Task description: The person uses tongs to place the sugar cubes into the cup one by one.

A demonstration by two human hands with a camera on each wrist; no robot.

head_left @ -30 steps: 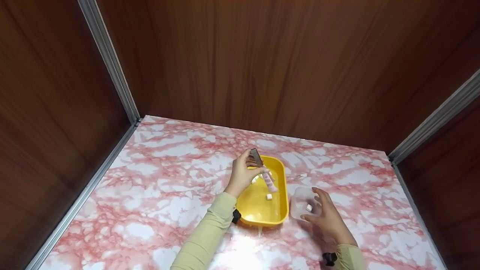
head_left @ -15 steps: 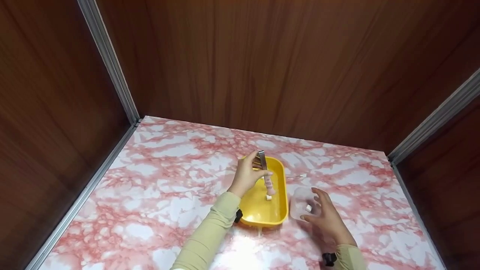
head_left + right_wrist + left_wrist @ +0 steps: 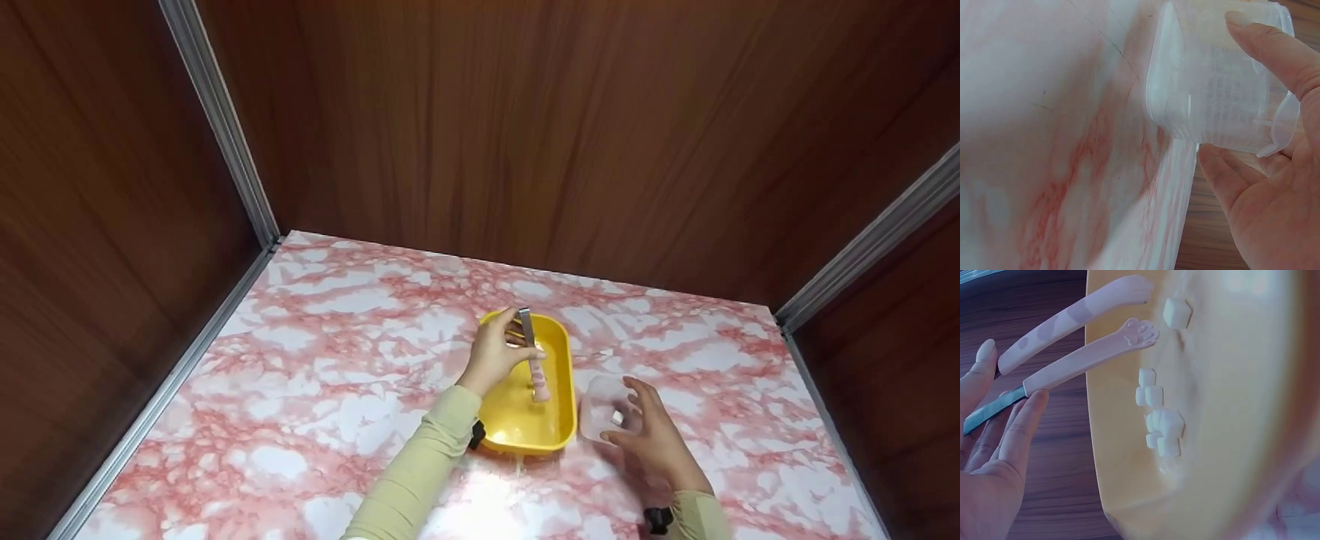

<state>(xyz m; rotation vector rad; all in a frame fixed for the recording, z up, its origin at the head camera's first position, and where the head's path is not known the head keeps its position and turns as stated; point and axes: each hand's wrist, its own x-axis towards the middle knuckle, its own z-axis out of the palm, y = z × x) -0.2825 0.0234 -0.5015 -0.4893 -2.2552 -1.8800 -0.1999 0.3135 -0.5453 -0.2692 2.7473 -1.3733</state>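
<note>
My left hand [image 3: 495, 356] holds metal tongs with pink cat-paw tips [image 3: 1084, 363] between thumb and fingers, over the yellow tray [image 3: 517, 433]. The tips stand apart, with nothing between them, in the left wrist view. A lone white cube [image 3: 1177, 314] lies in the tray just past the tips, and several more white cubes [image 3: 1169, 423] cluster farther along. To the tray's right, my right hand [image 3: 664, 435] grips a clear plastic container [image 3: 1202, 84], thumb on one side and fingers on the other. One white cube [image 3: 617, 418] is inside it.
The table [image 3: 300, 390] has a red-and-white marbled top. Brown wood-grain panels [image 3: 480, 150] rise at the back and both sides, with metal strips at the corners. A small white mark [image 3: 604, 352] shows on the tabletop right of the tray.
The left hand has shifted slightly right and the tongs have swung more upright, their tips lowering toward the lone cube, now covered in the head view. The right hand and container have stayed put.
</note>
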